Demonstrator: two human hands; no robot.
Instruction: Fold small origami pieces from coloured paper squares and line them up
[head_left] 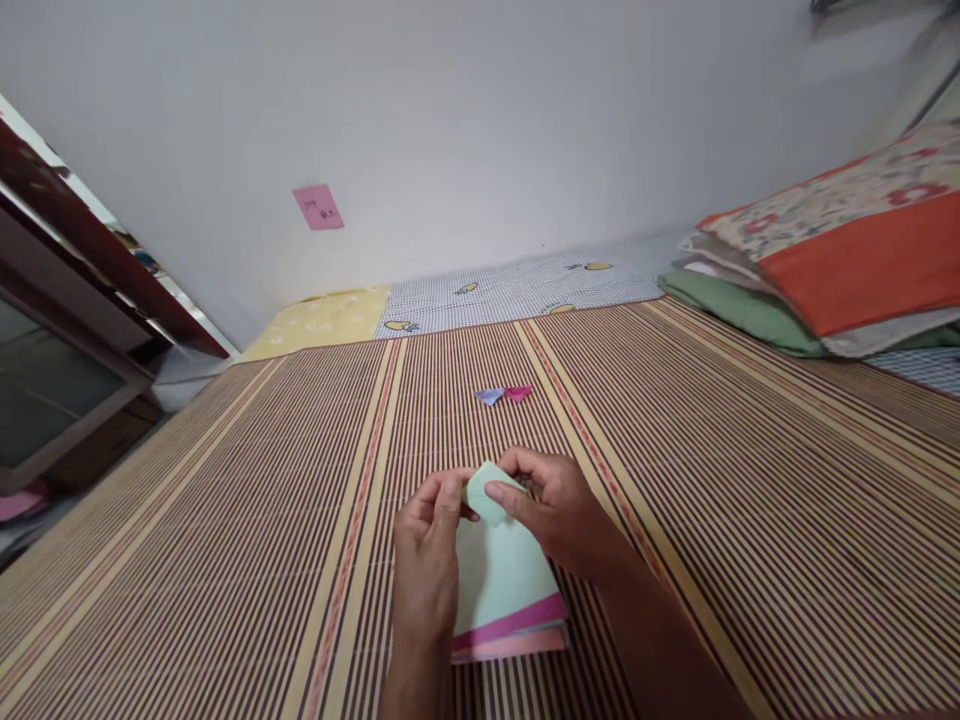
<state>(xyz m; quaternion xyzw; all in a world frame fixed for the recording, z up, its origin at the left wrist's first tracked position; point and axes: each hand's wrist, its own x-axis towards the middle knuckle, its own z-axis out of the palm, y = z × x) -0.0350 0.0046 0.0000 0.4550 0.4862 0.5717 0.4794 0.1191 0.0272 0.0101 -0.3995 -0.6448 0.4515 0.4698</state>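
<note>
Head view: both hands hold a small, folded, pale green paper piece [486,494] above the near part of a brown-and-tan striped slatted mat [225,520], whose near edge is out of frame; the left hand [429,535] pinches it at its left side, and the right hand [559,505] grips it from the right, thumb across its front. Two small folded paper triangles, one lavender [490,397] and one magenta [517,393], lie side by side between the hands and the mat's far edge and look finished. The green piece seems partway through its folding, though the hands hide some of its creases. Below it lies a stack of flat coloured paper sheets [506,585], pale green on top with magenta and salmon pink showing at the near edge; these appear unfolded, so more could be made. Beyond the mat's far edge run a yellow printed cloth [330,318] on the left and a blue-and-white checked cloth with yellow motifs [495,290], up to a plain whitish wall [487,130] bearing a pink paper note [318,207]. A pile of floral, orange-red and green folded fabric [862,260] sits at the mat's far right corner.
</note>
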